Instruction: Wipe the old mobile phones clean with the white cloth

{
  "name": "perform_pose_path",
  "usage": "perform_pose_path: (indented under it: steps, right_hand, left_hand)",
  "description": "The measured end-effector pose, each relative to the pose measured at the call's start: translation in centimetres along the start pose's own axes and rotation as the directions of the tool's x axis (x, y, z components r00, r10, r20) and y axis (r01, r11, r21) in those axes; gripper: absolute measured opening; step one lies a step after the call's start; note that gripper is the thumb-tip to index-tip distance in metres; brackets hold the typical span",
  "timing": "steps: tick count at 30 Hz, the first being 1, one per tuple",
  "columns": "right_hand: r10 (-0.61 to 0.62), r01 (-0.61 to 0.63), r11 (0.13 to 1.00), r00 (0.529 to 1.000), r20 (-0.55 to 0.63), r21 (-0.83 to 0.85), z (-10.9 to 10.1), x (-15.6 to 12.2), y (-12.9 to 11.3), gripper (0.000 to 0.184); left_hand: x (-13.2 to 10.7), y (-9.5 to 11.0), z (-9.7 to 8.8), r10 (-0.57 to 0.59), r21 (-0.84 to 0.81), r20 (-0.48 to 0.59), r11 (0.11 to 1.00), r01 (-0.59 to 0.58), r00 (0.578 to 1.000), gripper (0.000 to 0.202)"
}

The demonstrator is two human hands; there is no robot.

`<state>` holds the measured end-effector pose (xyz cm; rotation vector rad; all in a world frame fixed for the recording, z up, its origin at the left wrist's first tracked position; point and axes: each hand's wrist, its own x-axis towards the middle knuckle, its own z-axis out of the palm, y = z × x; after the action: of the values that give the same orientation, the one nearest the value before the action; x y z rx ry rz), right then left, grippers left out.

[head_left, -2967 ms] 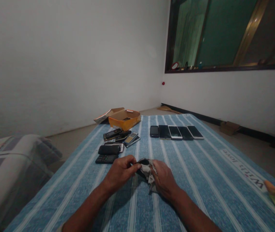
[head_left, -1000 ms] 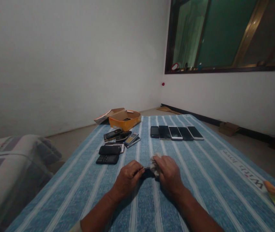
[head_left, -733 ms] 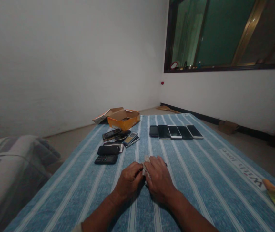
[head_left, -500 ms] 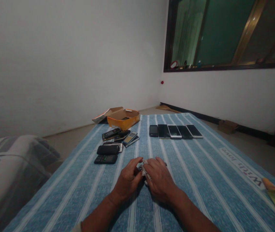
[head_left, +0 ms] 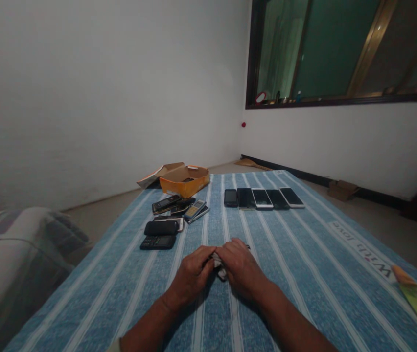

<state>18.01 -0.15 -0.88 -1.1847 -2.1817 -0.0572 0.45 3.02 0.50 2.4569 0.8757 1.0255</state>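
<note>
Over the near middle of the striped cloth, my left hand (head_left: 193, 269) and my right hand (head_left: 243, 266) meet, both with curled fingers. A crumpled whitish wiping cloth (head_left: 218, 264) shows between them, bunched under my right fingers. The left thumb and forefinger pinch together at its edge; what lies between them is hidden. A small dark edge (head_left: 248, 247) peeks out past the right knuckles, its kind hard to make out. Left of my hands lie a black keypad phone (head_left: 157, 242) and a black rounded case-like item (head_left: 161, 228).
Several older phones (head_left: 195, 209) lie in a loose pile at the left. Beyond it stands an open orange box (head_left: 184, 185) with dark items inside. Several smartphones form a row, including a white one (head_left: 262, 199). A yellow-green printed item (head_left: 416, 303) lies at the right edge.
My left fingers have closed to a pinch against the right hand's fingertips, and less of the whitish cloth shows on top. The whole view has shifted slightly; the phones stay in place.
</note>
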Motion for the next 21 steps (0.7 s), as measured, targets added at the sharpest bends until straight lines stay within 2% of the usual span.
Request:
perform_pose_path:
  steps: [8, 16, 21]
  right_hand:
    - [-0.021, 0.021, 1.000, 0.999, -0.030, 0.001, 0.19, -0.08, 0.73, 0.015]
    - [0.092, -0.096, 0.992, 0.995, -0.041, -0.087, -0.40, -0.21, 0.79, 0.010]
    - [0.078, -0.079, 0.994, 0.997, -0.021, -0.081, -0.42, -0.18, 1.07, 0.009]
  left_hand:
    - [-0.05, 0.01, 0.10, -0.037, -0.014, 0.025, 0.999, 0.037, 0.999, 0.024]
    - [0.32, 0.36, 0.05, -0.160, -0.098, 0.044, 0.982, 0.163, 0.986, 0.027]
    - [0.21, 0.21, 0.05, -0.169, -0.112, 0.062, 0.978, 0.175, 0.984, 0.028]
